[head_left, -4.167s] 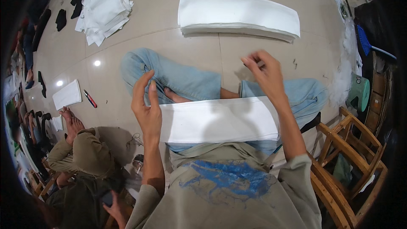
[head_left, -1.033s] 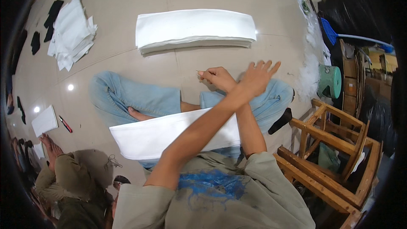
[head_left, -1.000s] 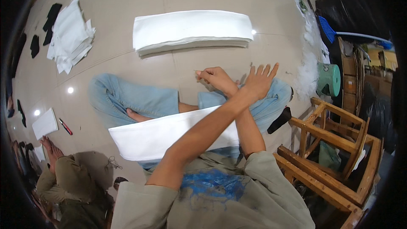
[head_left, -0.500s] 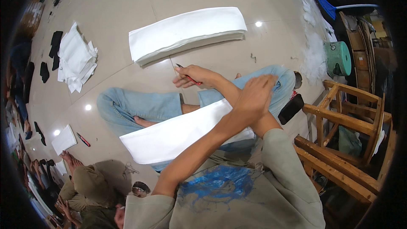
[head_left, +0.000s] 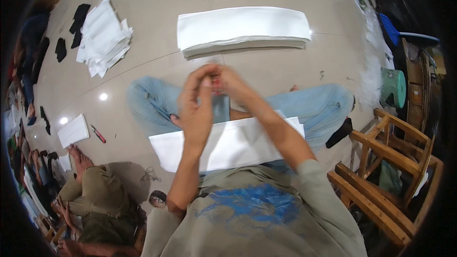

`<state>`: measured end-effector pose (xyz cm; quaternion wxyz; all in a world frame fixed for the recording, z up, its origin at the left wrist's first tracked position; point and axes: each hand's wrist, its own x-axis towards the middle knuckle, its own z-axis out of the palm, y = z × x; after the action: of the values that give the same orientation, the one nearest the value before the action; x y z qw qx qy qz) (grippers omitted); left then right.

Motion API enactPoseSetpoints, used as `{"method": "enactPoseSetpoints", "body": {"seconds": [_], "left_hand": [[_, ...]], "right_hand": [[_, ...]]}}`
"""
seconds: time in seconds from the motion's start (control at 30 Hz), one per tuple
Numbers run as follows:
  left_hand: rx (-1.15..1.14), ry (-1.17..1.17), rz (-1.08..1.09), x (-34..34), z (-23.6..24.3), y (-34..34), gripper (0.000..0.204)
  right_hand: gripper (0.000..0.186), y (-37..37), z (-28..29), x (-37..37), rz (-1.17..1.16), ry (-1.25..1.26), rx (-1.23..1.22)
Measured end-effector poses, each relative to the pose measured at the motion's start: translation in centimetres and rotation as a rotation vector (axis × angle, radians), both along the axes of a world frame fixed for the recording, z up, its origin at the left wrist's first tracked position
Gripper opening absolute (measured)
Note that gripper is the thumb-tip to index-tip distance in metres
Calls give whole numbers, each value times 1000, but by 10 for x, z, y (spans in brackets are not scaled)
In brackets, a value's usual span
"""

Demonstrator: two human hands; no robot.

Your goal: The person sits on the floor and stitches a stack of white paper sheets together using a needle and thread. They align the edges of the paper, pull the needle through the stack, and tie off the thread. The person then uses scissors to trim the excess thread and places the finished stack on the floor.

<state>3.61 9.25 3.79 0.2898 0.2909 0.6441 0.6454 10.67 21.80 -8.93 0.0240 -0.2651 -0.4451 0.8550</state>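
My left hand [head_left: 196, 96] is raised over my lap, fingers bent inward and meeting my right hand [head_left: 225, 81]; what it grips is hidden. My blurred right hand is closed on small red snips [head_left: 216, 86], which show between the two hands. A long white fabric strip [head_left: 247, 145], apparently layered, lies across my crossed, jeans-clad legs [head_left: 312, 102] beneath both forearms. Beyond my legs, a neat stack of white strips [head_left: 243, 24] rests on the floor.
Loose white pieces [head_left: 104, 35] and black pieces [head_left: 78, 21] lie upper left. A white pad [head_left: 72, 131] and red-black cutter [head_left: 98, 133] are left, beside a seated person [head_left: 102, 195]. Wooden chair frames [head_left: 390, 152], a green bucket [head_left: 394, 88] and white fluff [head_left: 369, 85] are right.
My forearms were crossed over to the right; now they are uncrossed, with my left hand swung back leftward to meet my right hand around the red snips.
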Motion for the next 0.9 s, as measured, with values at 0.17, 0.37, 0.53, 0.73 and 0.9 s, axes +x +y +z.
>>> {"method": "enactPoseSetpoints", "body": {"seconds": [0.17,0.37,0.53,0.73,0.9], "left_hand": [[27,-2,43,-25,8,-39,25],[-62,-69,280,-36,-30,-83,23],[29,-62,68,-15,-7,-43,22],[63,166,-180,-27,18,-39,23],[-76,86,87,-50,-24,-90,25]], "right_hand": [[39,16,-41,-27,-506,-167,-82],[48,140,-13,196,-1420,-378,526],[46,26,4,83,-302,-233,48],[31,144,-79,159,198,-824,460],[40,282,97,318,-41,-1309,1243]]}}
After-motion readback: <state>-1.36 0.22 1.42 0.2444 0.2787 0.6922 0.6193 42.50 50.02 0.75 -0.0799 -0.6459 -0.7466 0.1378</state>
